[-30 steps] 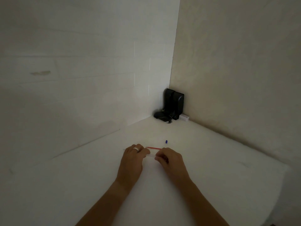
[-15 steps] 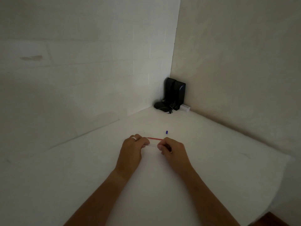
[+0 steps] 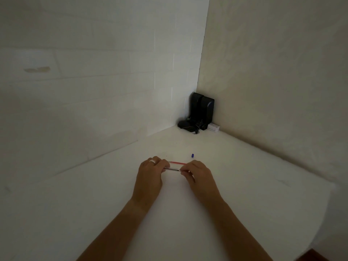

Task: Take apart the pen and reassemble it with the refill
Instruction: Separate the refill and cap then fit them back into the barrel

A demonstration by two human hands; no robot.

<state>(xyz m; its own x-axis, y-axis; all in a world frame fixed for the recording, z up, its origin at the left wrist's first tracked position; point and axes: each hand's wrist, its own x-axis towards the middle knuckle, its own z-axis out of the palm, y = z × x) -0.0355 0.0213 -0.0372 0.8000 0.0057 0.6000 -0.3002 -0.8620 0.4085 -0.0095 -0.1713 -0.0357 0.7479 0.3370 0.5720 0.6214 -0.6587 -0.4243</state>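
Two bare forearms reach up from the bottom edge of the frame onto a plain white tabletop (image 3: 244,166), meeting just below the centre of the picture. The left hand (image 3: 149,175) wears a pale ring (image 3: 152,162) on one finger; its fingertips are curled and pressed together on the left end of a thin clear plastic pen barrel with a dark line inside (image 3: 171,169). The right hand (image 3: 197,174) mirrors it, its fingertips pinched together on the right end of the same barrel. The barrel runs level between the two hands, from left to right, at the centre of the frame. Whether it rests on the tabletop or is lifted slightly cannot be told.

Just beyond the barrel, and nearly parallel to it, a slim red pen part (image 3: 177,163) lies on the tabletop between the two hands; it is too small to tell which part of a pen it is. A little farther up and to the right, near the right hand's knuckles, lies a tiny blue cap-like piece (image 3: 192,155), apart from everything else.

Well beyond, in the far corner where two pale walls meet, right of centre in the frame, stand two upright black box-shaped devices (image 3: 203,110) side by side. A low dark rounded object with thin wires (image 3: 185,126) lies at their left foot, and a small white box (image 3: 213,127) lies at their right.
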